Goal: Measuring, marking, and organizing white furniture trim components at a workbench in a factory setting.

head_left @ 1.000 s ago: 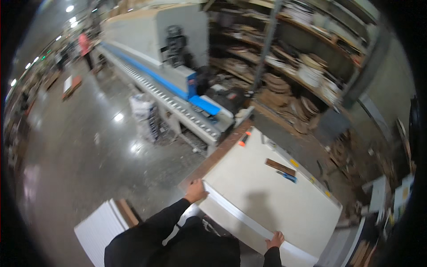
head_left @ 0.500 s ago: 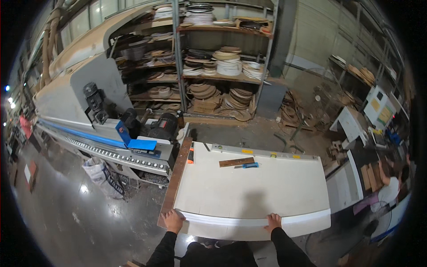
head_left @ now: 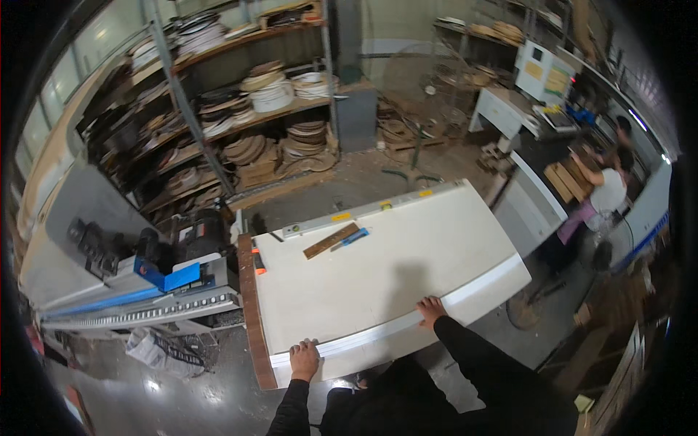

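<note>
A bundle of long, thin white strips [head_left: 385, 328] lies along the near side of a white board-topped table [head_left: 451, 240]. Near the strips' left end, my left hand [head_left: 305, 359] is closed over them, fingers curled on the far side. Farther right, my right hand [head_left: 431, 311] grips the same strips, its fingers bent over their far edge. Beyond my hands, a blue utility knife [head_left: 350, 239] lies beside a short brown strip [head_left: 331, 241]. An orange and black cutter [head_left: 258, 261] rests by the left edge. A silver spirit level [head_left: 320, 221] runs along the far edge.
A brown board [head_left: 252, 312] borders the table's left side. Left of it stands a machine with a blue plate [head_left: 182, 276]; a white sack [head_left: 163, 356] sits below. Shelves [head_left: 254, 116] with coiled edging rise behind. A co-worker [head_left: 607, 190] handles brown boards [head_left: 568, 182] at right.
The view has swung right, so the table appears turned. My left hand has shifted slightly inward from the strips' left end. My right hand still grips the strips.
</note>
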A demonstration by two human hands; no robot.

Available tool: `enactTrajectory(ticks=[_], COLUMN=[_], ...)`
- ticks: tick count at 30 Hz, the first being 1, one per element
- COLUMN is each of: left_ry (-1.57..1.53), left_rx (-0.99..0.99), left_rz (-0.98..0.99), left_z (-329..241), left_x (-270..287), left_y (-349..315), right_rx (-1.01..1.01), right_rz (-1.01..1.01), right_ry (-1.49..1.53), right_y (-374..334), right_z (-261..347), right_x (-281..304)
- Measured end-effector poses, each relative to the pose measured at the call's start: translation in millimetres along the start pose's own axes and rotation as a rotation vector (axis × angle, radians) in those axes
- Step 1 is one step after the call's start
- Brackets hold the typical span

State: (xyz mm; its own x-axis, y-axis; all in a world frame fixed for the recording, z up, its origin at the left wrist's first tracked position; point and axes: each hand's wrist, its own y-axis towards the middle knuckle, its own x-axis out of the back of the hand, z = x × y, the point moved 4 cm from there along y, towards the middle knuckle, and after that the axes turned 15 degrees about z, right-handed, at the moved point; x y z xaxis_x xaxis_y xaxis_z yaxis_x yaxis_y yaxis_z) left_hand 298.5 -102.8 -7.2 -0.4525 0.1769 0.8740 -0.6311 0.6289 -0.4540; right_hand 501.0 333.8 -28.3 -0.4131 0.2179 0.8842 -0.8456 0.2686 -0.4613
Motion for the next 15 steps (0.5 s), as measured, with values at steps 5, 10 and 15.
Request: enactTrajectory(ticks=[5, 10, 15], left_ry=[0.152, 0.071, 0.063], left_rx=[-0.034, 0.019, 0.06], left_rz=[-0.098, -0.032, -0.008], left_z=[1, 5, 0], left_x=[-29, -31, -19], left_y=[9, 5, 8], right_rx=[0.022, -0.006, -0.013], right_rz=[0.007, 0.065, 0.081], right_ry=[0.04, 0.062, 0.106], right_y=[2, 4, -4], right_z=[5, 8, 9], right_x=[3, 3, 14])
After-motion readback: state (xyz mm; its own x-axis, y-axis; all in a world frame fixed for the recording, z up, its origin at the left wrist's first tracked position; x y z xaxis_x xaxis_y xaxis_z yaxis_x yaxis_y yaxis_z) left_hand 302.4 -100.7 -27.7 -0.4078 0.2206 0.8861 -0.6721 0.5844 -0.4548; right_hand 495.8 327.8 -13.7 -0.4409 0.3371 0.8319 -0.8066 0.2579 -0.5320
